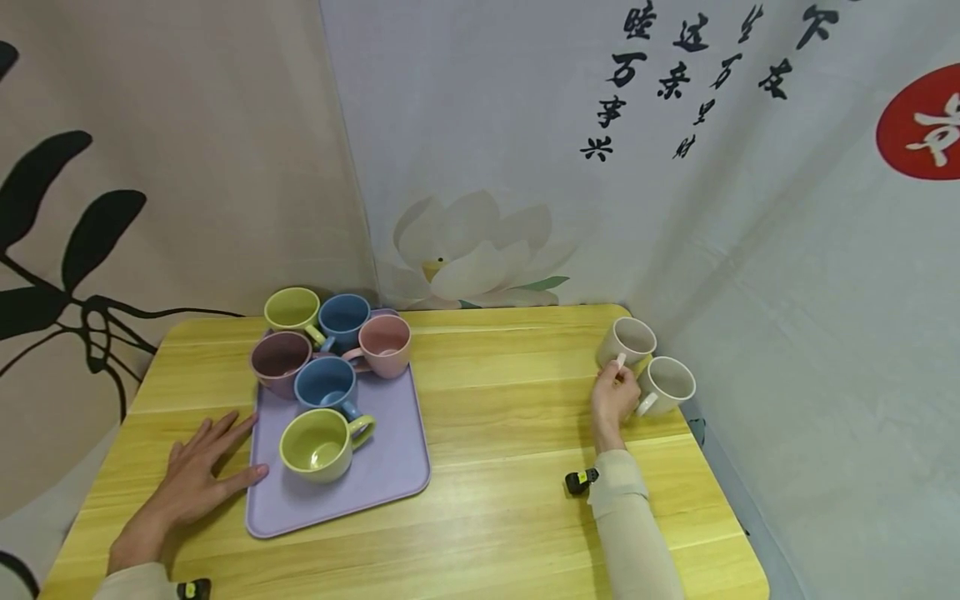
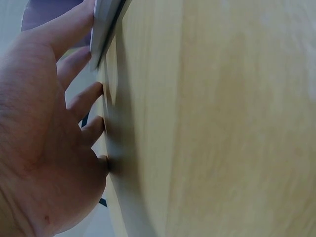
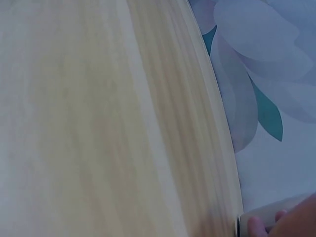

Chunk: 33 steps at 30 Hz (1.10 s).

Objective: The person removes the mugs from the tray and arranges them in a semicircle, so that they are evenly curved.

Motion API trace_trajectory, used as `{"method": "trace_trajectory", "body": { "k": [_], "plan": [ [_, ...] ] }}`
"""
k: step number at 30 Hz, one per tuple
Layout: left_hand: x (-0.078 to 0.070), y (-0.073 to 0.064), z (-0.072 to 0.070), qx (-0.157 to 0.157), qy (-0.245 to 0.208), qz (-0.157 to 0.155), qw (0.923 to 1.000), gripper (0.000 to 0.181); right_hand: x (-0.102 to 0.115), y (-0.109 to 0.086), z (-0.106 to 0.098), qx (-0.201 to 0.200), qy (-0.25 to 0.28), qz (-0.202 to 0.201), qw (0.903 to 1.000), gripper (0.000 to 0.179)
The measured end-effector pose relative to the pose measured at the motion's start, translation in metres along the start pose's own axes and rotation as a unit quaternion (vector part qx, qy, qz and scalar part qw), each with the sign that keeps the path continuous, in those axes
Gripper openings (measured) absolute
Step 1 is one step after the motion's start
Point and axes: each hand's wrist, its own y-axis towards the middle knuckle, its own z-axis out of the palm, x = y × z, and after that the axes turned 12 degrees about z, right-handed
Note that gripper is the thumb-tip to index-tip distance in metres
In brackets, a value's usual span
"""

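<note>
My right hand [image 1: 615, 398] pinches the handle of a white mug [image 1: 632, 337] at the table's far right. A second white mug [image 1: 671, 379] stands close beside it, nearer the front. In the right wrist view only a bit of that hand [image 3: 296, 222] shows, at the lower right corner. On the left, my left hand [image 1: 197, 475] spreads its fingers along the left edge of a lavender tray [image 1: 393, 442]. The left wrist view has its thumb and index finger against the tray's side [image 2: 102, 29], with other fingertips at the table.
The tray bears a green mug [image 1: 318, 447] in front, then a blue mug [image 1: 325, 383], a mauve mug [image 1: 281, 360], a pink mug [image 1: 386, 344], another blue mug [image 1: 344, 319] and another green mug [image 1: 292, 308]. A printed curtain [image 1: 480, 150] hangs behind the wooden table [image 1: 510, 467].
</note>
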Motion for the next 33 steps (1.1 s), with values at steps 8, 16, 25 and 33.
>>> {"method": "trace_trajectory", "body": {
  "k": [8,16,25,33],
  "plan": [
    [0.002,0.0,0.001,0.001,-0.002,-0.005,1.0,0.097,-0.012,0.01,0.007,-0.012,0.009,0.012,0.9998,0.03],
    [0.002,-0.001,0.001,0.001,-0.003,-0.006,1.0,0.097,-0.018,0.009,0.01,-0.01,0.027,0.02,0.9994,0.038],
    [-0.001,-0.001,0.001,0.003,-0.007,-0.006,1.0,0.096,-0.025,0.016,0.014,-0.021,0.03,0.015,0.9992,0.041],
    [0.0,-0.002,0.002,-0.004,-0.004,0.002,1.0,0.096,-0.023,0.012,0.01,-0.014,0.045,0.025,0.9986,0.036]
  ]
}}
